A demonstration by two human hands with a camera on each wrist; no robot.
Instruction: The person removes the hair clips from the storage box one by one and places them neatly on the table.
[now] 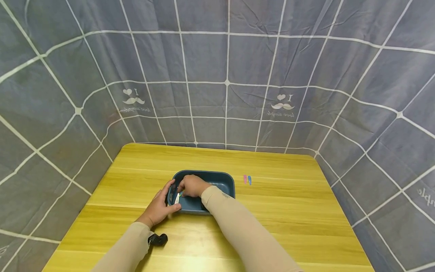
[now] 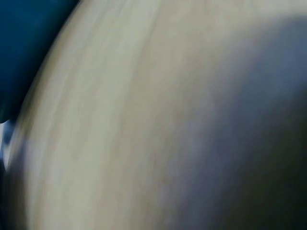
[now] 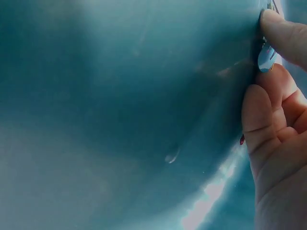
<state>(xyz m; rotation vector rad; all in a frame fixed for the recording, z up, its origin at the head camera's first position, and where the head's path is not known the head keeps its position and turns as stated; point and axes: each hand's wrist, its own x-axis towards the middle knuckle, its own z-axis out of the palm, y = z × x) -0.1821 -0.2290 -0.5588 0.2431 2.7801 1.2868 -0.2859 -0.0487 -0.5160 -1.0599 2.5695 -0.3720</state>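
A dark blue plastic bin [image 1: 222,185] stands on the table. My right hand [image 1: 193,186] reaches into its left half, fingers curled. In the right wrist view, its thumb and fingers pinch a small light-blue snap hair clip [image 3: 266,58] close to the bin's wall. A white hair clip [image 1: 177,198] shows in the bin just left of that hand. My left hand [image 1: 159,207] rests at the bin's near left corner, its fingers extended along the left rim and its thumb over the front rim. The left wrist view is blurred and shows mostly table.
On the yellow wood-grain table [image 1: 289,211], a pink hair clip [image 1: 245,179] and a blue hair clip [image 1: 249,180] lie side by side, right of the bin. A black camera mount [image 1: 158,240] sits at my left wrist. Grey checked curtains [image 1: 210,100] surround the table.
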